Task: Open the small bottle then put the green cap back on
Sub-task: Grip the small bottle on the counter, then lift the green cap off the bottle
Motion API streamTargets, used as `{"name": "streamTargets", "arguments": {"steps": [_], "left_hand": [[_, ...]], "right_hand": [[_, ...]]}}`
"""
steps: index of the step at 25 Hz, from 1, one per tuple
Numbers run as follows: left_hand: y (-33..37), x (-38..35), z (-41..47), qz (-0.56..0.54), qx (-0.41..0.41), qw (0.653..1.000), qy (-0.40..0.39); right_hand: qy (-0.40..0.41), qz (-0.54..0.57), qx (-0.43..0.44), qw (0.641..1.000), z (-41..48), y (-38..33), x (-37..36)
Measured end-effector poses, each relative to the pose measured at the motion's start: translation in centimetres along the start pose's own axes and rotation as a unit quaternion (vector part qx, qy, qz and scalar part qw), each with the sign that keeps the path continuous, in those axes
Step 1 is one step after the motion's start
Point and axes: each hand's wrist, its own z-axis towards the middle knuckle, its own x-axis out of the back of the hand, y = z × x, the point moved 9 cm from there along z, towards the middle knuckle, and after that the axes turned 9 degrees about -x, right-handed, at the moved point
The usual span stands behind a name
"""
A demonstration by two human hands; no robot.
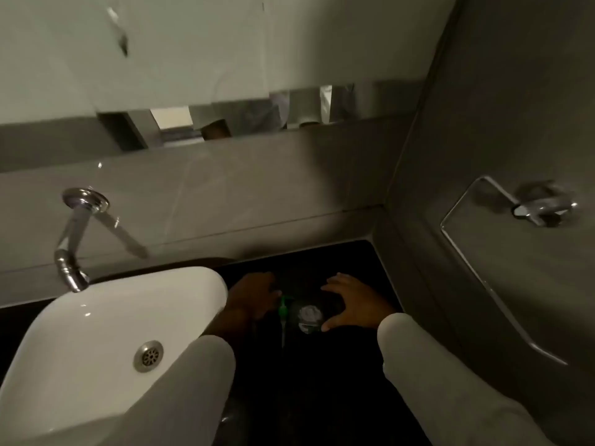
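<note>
1. Head view: we see the small bottle (309,318) standing on the dark counter (322,397), right of the white sink (96,333).
2. Our right hand (349,305) curls open around it; contact is unclear.
3. Our left hand (254,296) seems closed by the green cap (283,307), grip uncertain.
4. We judge it light and slick: hold the body, twist the cap.

So there's a small dark bottle with a pale, shiny top (309,318) on the black countertop, standing just right of the white sink, pretty hard to make out in the gloom. Right beside it on its left is the bright green plastic cap (284,306), narrow and pointed, near the bottle's shoulder.
</note>
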Motion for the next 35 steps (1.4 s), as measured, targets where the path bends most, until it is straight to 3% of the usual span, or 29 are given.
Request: {"name": "streamTargets", "arguments": {"steps": [3,7,13,16,18,20,24,28,32,35], "left_hand": [[-1.6,-5.0,1.4,-0.041,0.063,0.997,-0.02],[-3.3,-8.7,2.3,-0.025,0.12,0.991,-0.054],[-4.4,-8.6,3.1,-0.051,0.143,0.988,-0.034],[-4.1,-1.4,3.2,-0.117,0.118,0.976,0.143],[-2.5,4.4,2.3,-0.2,0.044,0.935,0.288],[-0.3,8.0,1.3,-0.269,-0.057,0.896,0.348],[1.9,8.4,0.2,-0.34,-0.114,0.857,0.369],[1.6,6.6,0.6,-0.35,-0.113,0.852,0.373],[1.2,4.0,1.2,-0.336,-0.103,0.868,0.35],[0.9,0.8,2.2,-0.34,-0.088,0.895,0.276]], "right_hand": [[-0.017,0.085,-0.023,0.996,1.2,1.2,-3.0],[0.022,0.167,-0.025,0.985,2.3,0.7,-4.1],[0.061,0.161,-0.015,0.985,4.1,0.7,-3.9],[0.042,0.1,-0.027,0.994,6.0,1.0,-3.2],[0.023,0.083,-0.032,0.996,6.9,0.8,-2.9],[0.01,0.079,-0.043,0.996,7.4,0.5,-2.6],[-0.002,0.064,-0.07,0.996,8.0,0.4,-2.3],[-0.005,0.066,-0.077,0.995,8.0,0.6,-2.3],[0.003,0.071,-0.074,0.995,8.3,1.2,-2.8],[0.005,0.08,-0.079,0.994,8.7,1.8,-3.2]]}}
